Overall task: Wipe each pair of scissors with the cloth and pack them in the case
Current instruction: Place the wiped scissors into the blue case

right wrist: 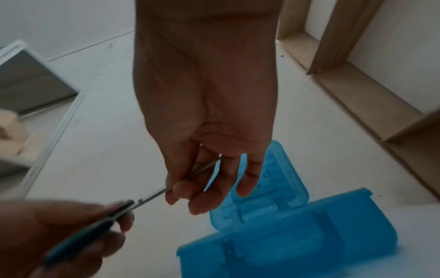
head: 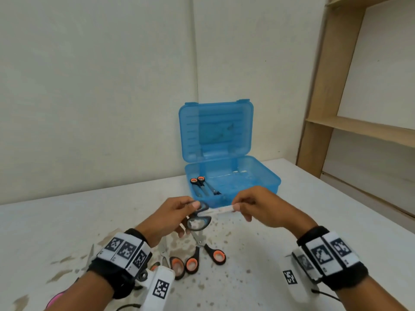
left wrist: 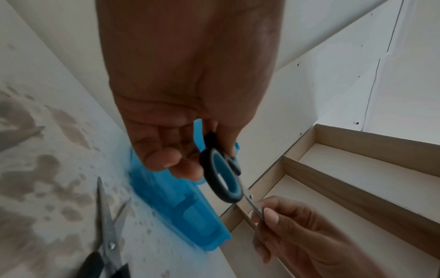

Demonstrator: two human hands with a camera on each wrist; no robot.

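My left hand (head: 173,212) grips the handle rings of a pair of black scissors with blue inner rings (head: 198,221), held in the air just in front of the case. My right hand (head: 247,207) pinches their shut blades (right wrist: 164,191) between thumb and fingers. The open blue plastic case (head: 275,182) stands behind the hands, its lid (head: 215,131) raised. One orange-and-black pair (head: 203,186) lies inside at the left. No cloth shows in any view.
More orange-and-black scissors (head: 211,252) lie on the stained white table (head: 336,221) below my hands, and another pair (head: 177,265) lies partly under my left wrist. A wooden shelf unit (head: 359,129) stands at the right. Walls close off the back.
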